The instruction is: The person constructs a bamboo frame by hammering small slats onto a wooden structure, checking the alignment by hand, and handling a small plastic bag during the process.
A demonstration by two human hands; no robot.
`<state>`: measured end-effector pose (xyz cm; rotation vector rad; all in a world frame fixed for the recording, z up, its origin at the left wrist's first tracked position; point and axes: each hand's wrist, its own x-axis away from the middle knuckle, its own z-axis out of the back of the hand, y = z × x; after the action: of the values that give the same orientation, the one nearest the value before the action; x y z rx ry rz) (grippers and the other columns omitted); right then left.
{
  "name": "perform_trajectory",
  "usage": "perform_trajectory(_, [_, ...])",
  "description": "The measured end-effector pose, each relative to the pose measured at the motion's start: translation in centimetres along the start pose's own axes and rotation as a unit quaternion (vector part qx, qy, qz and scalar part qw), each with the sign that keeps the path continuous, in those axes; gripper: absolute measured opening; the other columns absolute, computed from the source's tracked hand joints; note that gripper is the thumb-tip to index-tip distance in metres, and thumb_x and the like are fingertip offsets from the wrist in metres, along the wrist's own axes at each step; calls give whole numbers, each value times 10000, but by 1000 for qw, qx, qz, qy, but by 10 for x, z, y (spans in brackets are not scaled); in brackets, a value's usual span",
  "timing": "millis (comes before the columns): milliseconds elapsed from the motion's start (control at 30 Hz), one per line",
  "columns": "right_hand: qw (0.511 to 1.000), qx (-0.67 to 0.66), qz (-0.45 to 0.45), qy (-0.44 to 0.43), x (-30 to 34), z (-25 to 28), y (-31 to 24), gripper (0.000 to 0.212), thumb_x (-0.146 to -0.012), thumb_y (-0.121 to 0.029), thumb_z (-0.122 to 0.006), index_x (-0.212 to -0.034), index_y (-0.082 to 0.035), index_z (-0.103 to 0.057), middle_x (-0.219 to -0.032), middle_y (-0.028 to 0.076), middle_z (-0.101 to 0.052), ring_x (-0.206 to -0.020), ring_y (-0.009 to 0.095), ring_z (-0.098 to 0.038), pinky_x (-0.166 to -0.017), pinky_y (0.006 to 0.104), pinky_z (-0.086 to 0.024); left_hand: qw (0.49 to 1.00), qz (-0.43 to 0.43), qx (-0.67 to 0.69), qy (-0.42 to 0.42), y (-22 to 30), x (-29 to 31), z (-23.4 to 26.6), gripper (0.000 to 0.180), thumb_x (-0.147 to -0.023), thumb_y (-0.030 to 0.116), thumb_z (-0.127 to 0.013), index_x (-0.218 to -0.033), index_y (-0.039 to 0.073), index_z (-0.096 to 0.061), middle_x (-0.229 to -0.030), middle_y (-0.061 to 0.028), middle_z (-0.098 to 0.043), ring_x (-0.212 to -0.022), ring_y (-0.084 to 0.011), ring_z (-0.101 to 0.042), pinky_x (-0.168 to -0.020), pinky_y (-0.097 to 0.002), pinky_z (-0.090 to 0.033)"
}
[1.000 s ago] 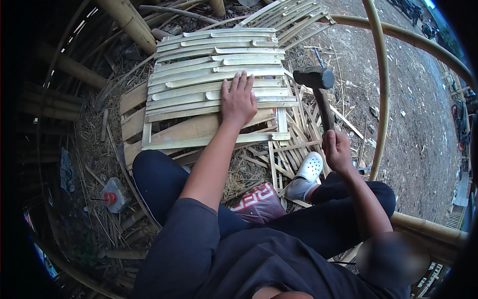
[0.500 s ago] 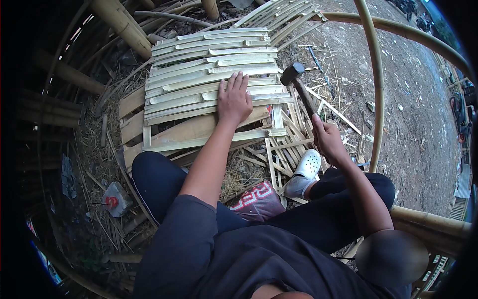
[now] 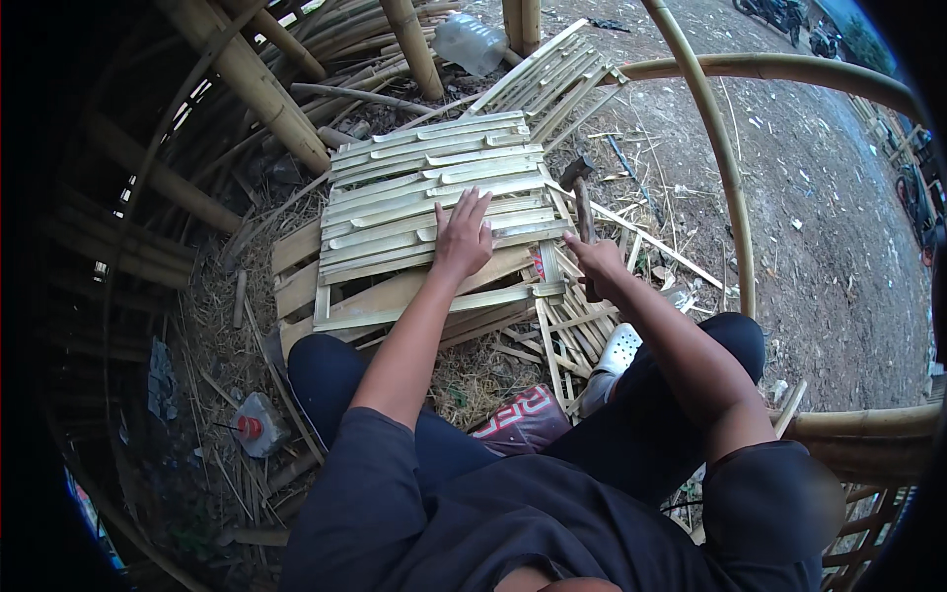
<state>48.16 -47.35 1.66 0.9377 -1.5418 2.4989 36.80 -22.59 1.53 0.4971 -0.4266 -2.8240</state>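
Observation:
A panel of pale split-bamboo slats (image 3: 395,210) lies in front of me on wider boards (image 3: 296,292). My left hand (image 3: 462,239) rests flat on its nearer slats, fingers stretched out and holding nothing. Just off the panel's right edge, my right hand (image 3: 600,264) grips a hammer (image 3: 585,209) by its wooden handle, the dark head pointing away from me. One finger of that hand reaches toward the slat ends; whether it touches them I cannot tell.
Loose bamboo strips (image 3: 575,331) lie right of the panel, beside a white clog (image 3: 619,347). A printed sack (image 3: 523,419) sits between my legs. Bamboo poles (image 3: 712,148) stand around, with a clear plastic jug (image 3: 470,44) at the back and a red-capped container (image 3: 258,426) at left.
My right hand has come left and nearer the panel's edge with the hammer, and one finger is now extended. My left hand stays on the slats. The whole view has shifted.

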Motion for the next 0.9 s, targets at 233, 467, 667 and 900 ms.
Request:
perform_trajectory(233, [977, -190, -70, -65, -22, -6, -2, 554, -933, -362, -765, -1248, 45, -562, -1196, 203, -638, -978, 325, -688, -833, 484, -588, 965, 206, -162, -13, -91, 7, 116, 644, -940, 328, -567, -1542, 145, -431, -1645, -72, -368, -1557, -247, -255, -1213, -715, -23])
perform_trajectory(467, [937, -314, -87, -123, -11, -24, -30, 227, -983, -202, -697, -1104, -31, -608, -832, 75, -664, -674, 198, -695, -623, 342, -635, 844, 513, 157, 27, -258, 81, 131, 756, -921, 489, -584, -1438, -57, -501, -1479, -308, -508, -1446, -357, -453, -1185, -539, -334])
perform_trajectory(667, [927, -336, -68, -150, 1, -2, -48, 220, -978, -213, -718, -1010, -24, -610, -804, 60, -667, -612, 141, -673, -554, 259, -613, 854, 521, 0, -3, -208, 67, 131, 719, -877, 506, -640, -1331, -51, -606, -1363, -283, -620, -1291, -408, -595, -1071, -459, -472])
perform_trajectory(900, [907, -368, 12, -203, -8, 20, -83, 252, -980, -218, -710, -1099, -25, -600, -881, 115, -706, -724, 179, -726, -657, 285, -640, 869, 477, 127, -7, -252, 57, 151, 660, -840, 440, -720, -1203, -110, -670, -1156, -223, -725, -1094, -262, -688, -941, -400, -509])
